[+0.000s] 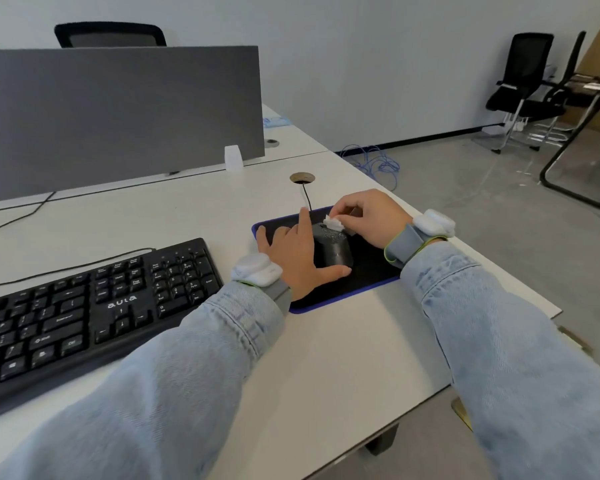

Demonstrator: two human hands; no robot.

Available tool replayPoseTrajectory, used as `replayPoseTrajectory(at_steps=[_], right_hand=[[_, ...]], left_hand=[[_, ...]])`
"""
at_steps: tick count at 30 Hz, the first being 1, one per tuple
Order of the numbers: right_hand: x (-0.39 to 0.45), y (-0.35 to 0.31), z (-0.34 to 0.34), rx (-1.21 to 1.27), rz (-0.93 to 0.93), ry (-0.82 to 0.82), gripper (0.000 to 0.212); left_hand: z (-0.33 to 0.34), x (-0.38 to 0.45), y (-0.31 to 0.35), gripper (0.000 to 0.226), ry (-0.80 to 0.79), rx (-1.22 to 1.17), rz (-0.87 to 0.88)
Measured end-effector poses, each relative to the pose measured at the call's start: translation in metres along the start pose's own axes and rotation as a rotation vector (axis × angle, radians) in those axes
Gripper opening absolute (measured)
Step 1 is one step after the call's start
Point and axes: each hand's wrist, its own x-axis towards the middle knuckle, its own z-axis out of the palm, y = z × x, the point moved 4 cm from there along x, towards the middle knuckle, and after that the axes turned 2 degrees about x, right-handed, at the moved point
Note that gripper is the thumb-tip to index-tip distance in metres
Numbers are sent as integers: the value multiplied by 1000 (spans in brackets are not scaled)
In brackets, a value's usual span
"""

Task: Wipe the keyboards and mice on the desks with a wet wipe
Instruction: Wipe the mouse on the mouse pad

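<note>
On the worktop [326,341] the mouse [333,249] was seen on the mouse pad [371,275], long axis running away from the body, steadied by the left hand [293,258] with fingers spread flat, while the wet wipe [333,223] was pinched at its far end by the right hand [368,214] fingers.

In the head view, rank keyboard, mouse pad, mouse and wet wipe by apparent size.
1. keyboard, cropped at the left edge and nearer the camera
2. mouse pad
3. mouse
4. wet wipe, partly hidden by fingers
</note>
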Motion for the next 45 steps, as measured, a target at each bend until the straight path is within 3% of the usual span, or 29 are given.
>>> replayPoseTrajectory(at_steps=[8,14,18,28,32,36,45], right_hand=[[-44,-23,-14,-9,-99,-59,8],[-2,-18,-12,-49,33,185,6],[24,-19,12,-147,61,57,6],[-24,-47,-9,-255,-49,-70,9],[16,-50,-1,-305,41,55,10],[39,-47,26,-429,98,-100,10],[-18,-67,5,-308,-58,-184,6]], left_hand=[[0,-2,-3,123,0,-44,22],[1,-2,-7,126,20,-101,14],[2,-3,-8,128,32,-127,-4],[-1,-4,-6,128,29,-161,-41],[-2,-4,-5,130,47,-169,-68],[3,-1,-9,133,62,-199,-83],[8,0,-13,130,87,-246,-29]])
